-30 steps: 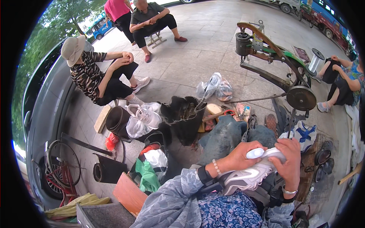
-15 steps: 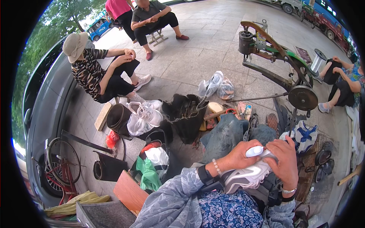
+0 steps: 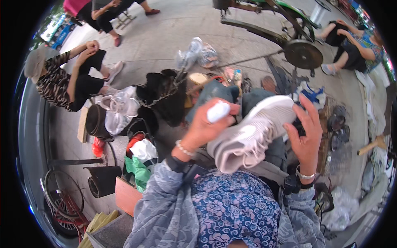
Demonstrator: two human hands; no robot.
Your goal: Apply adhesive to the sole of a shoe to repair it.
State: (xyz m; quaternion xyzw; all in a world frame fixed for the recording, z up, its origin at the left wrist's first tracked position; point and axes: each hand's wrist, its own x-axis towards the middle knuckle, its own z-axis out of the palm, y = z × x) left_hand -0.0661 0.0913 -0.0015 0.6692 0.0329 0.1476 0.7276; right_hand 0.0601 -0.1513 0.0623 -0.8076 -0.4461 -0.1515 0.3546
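A pale grey and white sneaker (image 3: pixel 256 132) lies tilted over my lap, its white sole edge up at the toe end and its laces facing me. My left hand (image 3: pixel 206 128) is closed round a small white plastic bottle (image 3: pixel 218 112) at the shoe's left side. The ends of its fingers reach toward the sneaker; whether they touch it I cannot tell. At the other side, my right hand (image 3: pixel 307 134) has thumb and fingers spread, with the fingertips close against the toe end. A grey-green cloth (image 3: pixel 215 93) covers my knees beneath the shoe.
A hand-cranked sewing machine (image 3: pixel 303 54) stands ahead right. White sneakers in plastic (image 3: pixel 120 106), a black bag (image 3: pixel 165 95) and a bag with green cloth (image 3: pixel 138 171) lie to the left. A seated person (image 3: pixel 58 82) is beyond. Dark shoes (image 3: pixel 339 124) and a hammer (image 3: pixel 372 145) lie right.
My hands have moved apart; earlier both were together at the sneaker's toe end. The sneaker has swung round and shows more of its upper. The surroundings have shifted left and up in view.
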